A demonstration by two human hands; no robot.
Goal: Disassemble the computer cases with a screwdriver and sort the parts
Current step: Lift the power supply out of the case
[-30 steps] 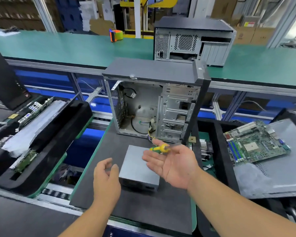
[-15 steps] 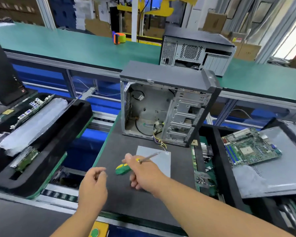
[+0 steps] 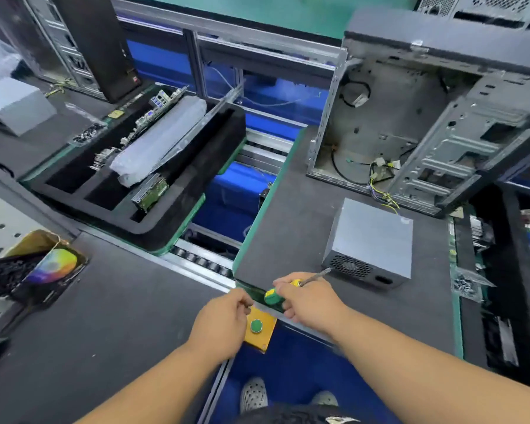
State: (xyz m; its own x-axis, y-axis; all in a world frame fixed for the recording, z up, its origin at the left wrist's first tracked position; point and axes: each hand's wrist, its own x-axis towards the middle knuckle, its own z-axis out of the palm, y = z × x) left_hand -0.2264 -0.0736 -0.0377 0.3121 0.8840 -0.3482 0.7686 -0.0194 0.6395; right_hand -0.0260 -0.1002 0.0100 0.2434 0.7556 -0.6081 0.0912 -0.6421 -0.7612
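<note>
An open, gutted computer case [image 3: 435,123] stands upright at the back right of the dark work pallet [image 3: 291,228], loose yellow wires hanging at its base. A grey power supply box [image 3: 371,240] lies on the pallet in front of it. My right hand [image 3: 309,298] is closed around a green and yellow screwdriver [image 3: 276,295], its metal tip pointing at the power supply's near corner. My left hand [image 3: 227,316] is curled at the pallet's near edge, just above a yellow box with a green button [image 3: 257,327]; whether it holds anything small is hidden.
A black foam tray [image 3: 178,191] on the left holds circuit boards and a wrapped part. Further left lie a grey box [image 3: 16,108], another case and a carton with a disc [image 3: 52,264]. A roller gap separates the pallets. Trays with parts line the right edge.
My view has tipped down and left. Both hands have pulled back to the pallet's near edge, and my right hand has turned over with the screwdriver, tip now toward the power supply.
</note>
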